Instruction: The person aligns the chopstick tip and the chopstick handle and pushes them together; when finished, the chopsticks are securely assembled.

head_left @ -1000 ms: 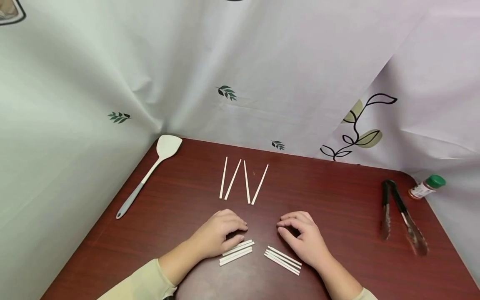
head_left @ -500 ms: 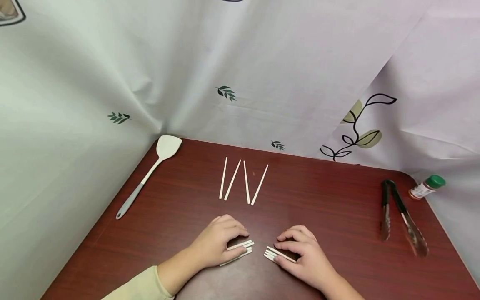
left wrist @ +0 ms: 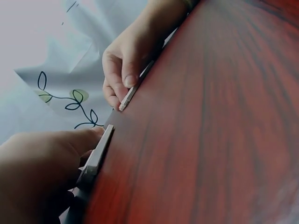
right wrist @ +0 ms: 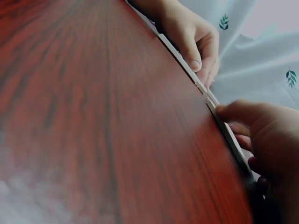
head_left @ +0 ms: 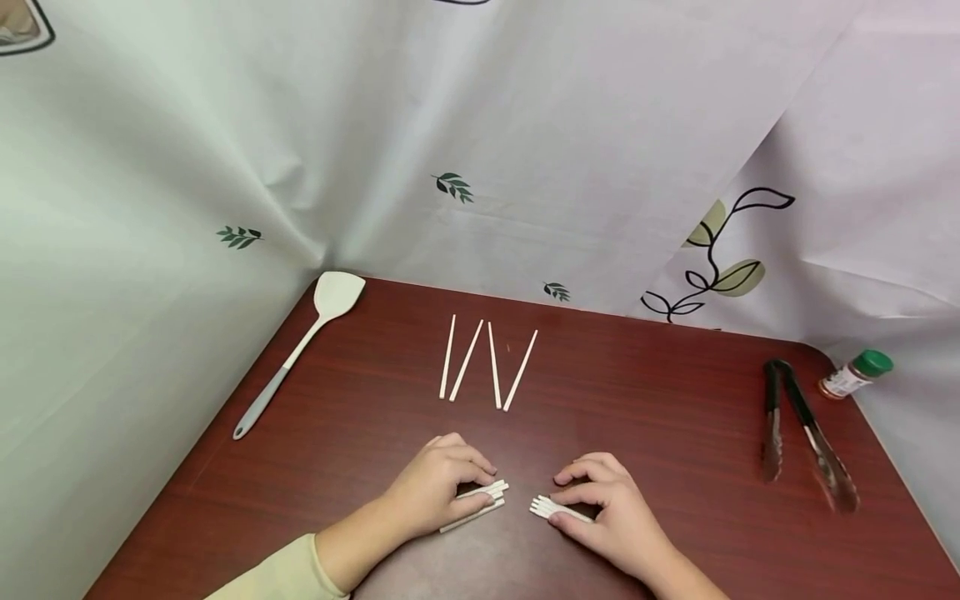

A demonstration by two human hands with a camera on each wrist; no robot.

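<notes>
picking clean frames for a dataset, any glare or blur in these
Head view: pale sheen on the table at bottom centre, tongs blurred toward their tips; left wrist: the left hand dark and soft; right wrist: whitish glare at lower left.

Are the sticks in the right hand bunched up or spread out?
Bunched up. The white sticks lie side by side in the right hand, between thumb and fingers.

Worktop (head_left: 660, 400): was dark-streaked red-brown
Sticks (head_left: 542, 507) on worktop: were plain white
Cloth (head_left: 540, 125) behind worktop: was pale, leaf-printed
</notes>
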